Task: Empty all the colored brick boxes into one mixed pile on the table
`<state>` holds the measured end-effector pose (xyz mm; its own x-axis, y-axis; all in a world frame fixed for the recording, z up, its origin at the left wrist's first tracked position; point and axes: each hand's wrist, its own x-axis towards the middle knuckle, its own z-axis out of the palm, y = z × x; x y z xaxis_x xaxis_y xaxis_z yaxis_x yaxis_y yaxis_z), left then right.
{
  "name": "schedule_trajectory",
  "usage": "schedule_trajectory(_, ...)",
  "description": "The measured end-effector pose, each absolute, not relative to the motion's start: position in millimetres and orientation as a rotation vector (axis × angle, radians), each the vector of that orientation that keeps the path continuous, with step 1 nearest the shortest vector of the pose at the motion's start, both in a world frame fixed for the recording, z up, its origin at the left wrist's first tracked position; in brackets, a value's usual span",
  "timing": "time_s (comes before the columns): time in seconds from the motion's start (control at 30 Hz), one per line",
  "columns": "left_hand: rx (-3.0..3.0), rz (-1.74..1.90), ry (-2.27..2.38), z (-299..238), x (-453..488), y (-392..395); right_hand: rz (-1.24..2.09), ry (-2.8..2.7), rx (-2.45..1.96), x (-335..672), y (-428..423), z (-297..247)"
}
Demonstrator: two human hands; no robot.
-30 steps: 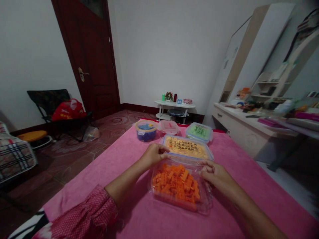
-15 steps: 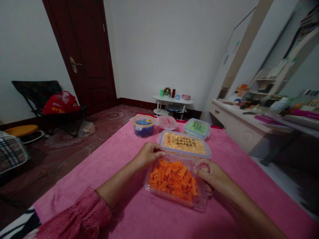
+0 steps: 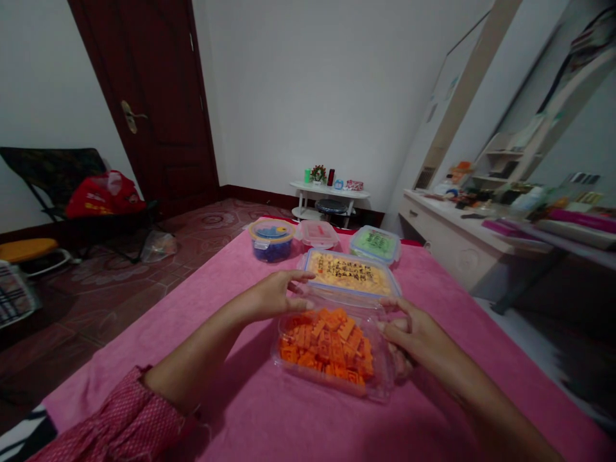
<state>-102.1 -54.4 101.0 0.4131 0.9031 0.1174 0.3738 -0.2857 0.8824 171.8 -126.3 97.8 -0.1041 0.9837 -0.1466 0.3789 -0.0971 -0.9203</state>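
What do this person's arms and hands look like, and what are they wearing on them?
The left hand and right hand wear no gloves. On the left arm, a pinkish-red sleeve with a fine pale pattern bunches at the forearm; no sleeve shows on the right.

On the clear rectangular plastic lid with a blue rim point(image 3: 349, 273), I see rows of black Chinese characters and a small red mark, but I cannot read them surely. The similar lid over green contents point(image 3: 375, 244) bears smaller dark writing, also not readable. The red plastic bag point(image 3: 106, 194) shows yellow print, illegible from here.
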Motion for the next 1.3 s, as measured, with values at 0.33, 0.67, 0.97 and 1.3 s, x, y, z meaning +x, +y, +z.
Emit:
schedule_trajectory(0.33, 1.665, 0.280, 1.228, 102, -116, -60, 1.273, -1.697, -1.578, 164, -128, 89)
schedule_trajectory(0.67, 1.495, 0.663, 1.047, 140, -116, -77, 1.138, -1.482, -1.499, 154, -146, 133)
schedule_trajectory(0.97, 1.470, 0.568, 1.056, 112, -113, -66, 1.224, -1.593, -1.541, 158, -139, 116)
schedule_trajectory(1.3, 1.365, 0.632, 1.143, 80, -99, -68, 0.527, -1.496, -1.802, 236, -66, 85)
